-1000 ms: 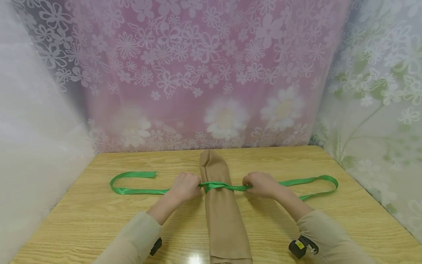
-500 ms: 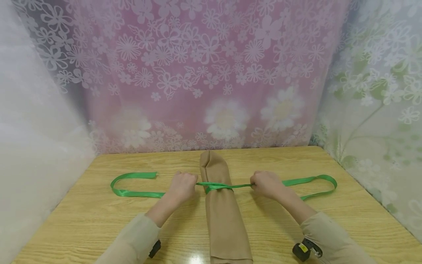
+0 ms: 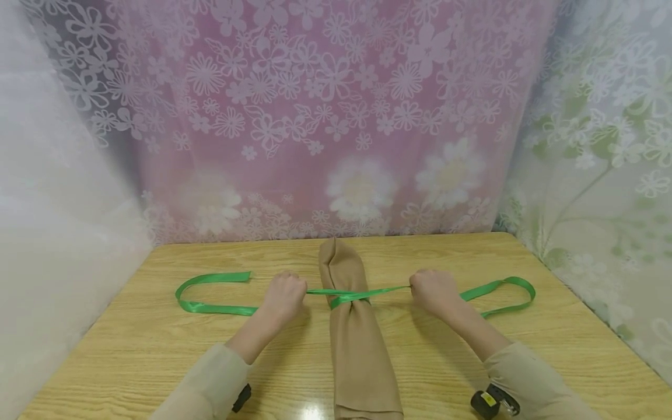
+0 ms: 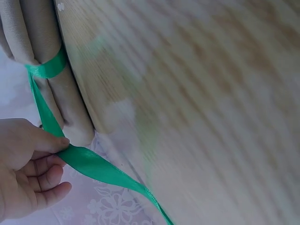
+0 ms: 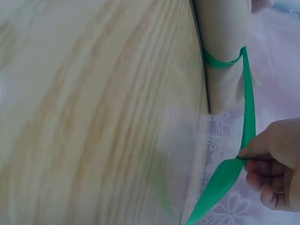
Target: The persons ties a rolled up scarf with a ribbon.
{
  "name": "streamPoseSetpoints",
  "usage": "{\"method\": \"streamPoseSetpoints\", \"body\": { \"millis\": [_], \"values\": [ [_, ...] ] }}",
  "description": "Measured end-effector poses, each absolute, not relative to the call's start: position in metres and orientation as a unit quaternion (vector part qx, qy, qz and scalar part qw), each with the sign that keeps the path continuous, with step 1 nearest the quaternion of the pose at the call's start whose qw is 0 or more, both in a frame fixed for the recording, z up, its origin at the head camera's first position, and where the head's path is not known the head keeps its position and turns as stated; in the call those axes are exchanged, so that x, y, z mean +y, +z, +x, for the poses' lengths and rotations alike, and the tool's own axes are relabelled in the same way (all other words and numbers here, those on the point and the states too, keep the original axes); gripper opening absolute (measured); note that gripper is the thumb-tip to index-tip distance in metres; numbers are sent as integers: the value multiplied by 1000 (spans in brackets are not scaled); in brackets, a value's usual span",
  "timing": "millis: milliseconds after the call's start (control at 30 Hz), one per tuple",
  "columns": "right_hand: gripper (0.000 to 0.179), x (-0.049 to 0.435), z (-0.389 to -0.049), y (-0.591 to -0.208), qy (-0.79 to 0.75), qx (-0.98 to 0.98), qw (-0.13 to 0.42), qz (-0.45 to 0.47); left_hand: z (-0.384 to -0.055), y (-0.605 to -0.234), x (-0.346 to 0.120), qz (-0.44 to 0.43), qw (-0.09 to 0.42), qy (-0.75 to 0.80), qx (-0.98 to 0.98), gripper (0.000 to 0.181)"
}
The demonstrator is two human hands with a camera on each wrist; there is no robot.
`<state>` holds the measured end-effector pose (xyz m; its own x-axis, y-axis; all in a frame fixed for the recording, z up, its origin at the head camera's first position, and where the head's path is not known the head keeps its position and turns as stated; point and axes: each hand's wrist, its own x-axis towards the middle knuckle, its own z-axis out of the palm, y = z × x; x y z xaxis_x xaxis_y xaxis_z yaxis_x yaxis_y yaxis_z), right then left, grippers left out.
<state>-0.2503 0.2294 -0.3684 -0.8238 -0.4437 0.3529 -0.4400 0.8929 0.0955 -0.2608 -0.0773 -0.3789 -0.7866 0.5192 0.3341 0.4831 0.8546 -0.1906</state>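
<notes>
A long tan cloth roll (image 3: 362, 356) lies lengthwise on the table, circled around its upper part by a green ribbon (image 3: 343, 298) that crosses on top. My left hand (image 3: 285, 298) pinches the ribbon to the left of the roll; in the left wrist view, thumb and forefinger hold the green ribbon (image 4: 93, 165). On the other side, my right hand (image 3: 434, 291) pinches the opposite length, also seen as a ribbon (image 5: 248, 103) in the right wrist view. Between both hands the ribbon is stretched taut, and the cloth is drawn in beneath it.
The wooden table (image 3: 131, 350) carries the ribbon's loose tails, a left tail (image 3: 210, 308) and a right tail (image 3: 517, 282), each bent in a loop. A pink flowered curtain (image 3: 341, 116) hangs behind, with pale curtains at both sides.
Both hands have moved apart, left hand leftward and right hand rightward, each keeping its ribbon length. The ribbon between them has pulled straighter, and the cloth creases more at the crossing.
</notes>
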Motion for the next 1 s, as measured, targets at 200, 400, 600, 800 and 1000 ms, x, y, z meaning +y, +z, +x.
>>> {"method": "streamPoseSetpoints", "body": {
  "millis": [200, 400, 600, 800, 1000],
  "values": [
    [50, 228, -248, -367, -18, -964, 180, 194, -258, -378, -78, -247, 161, 59, -954, 34],
    [55, 228, -246, -366, -45, -977, 142, 151, -256, -378, -79, -249, 170, 75, -950, 34],
    [53, 228, -246, -366, -35, -983, 116, 135, -257, -378, -80, -241, 184, 81, -949, 39],
    [46, 233, -247, -367, 20, -983, 115, 140, -258, -378, -81, -213, 188, 66, -956, 51],
    [44, 234, -248, -369, 47, -983, 118, 134, -257, -379, -80, -172, 144, 2, -974, 48]
  ]
}}
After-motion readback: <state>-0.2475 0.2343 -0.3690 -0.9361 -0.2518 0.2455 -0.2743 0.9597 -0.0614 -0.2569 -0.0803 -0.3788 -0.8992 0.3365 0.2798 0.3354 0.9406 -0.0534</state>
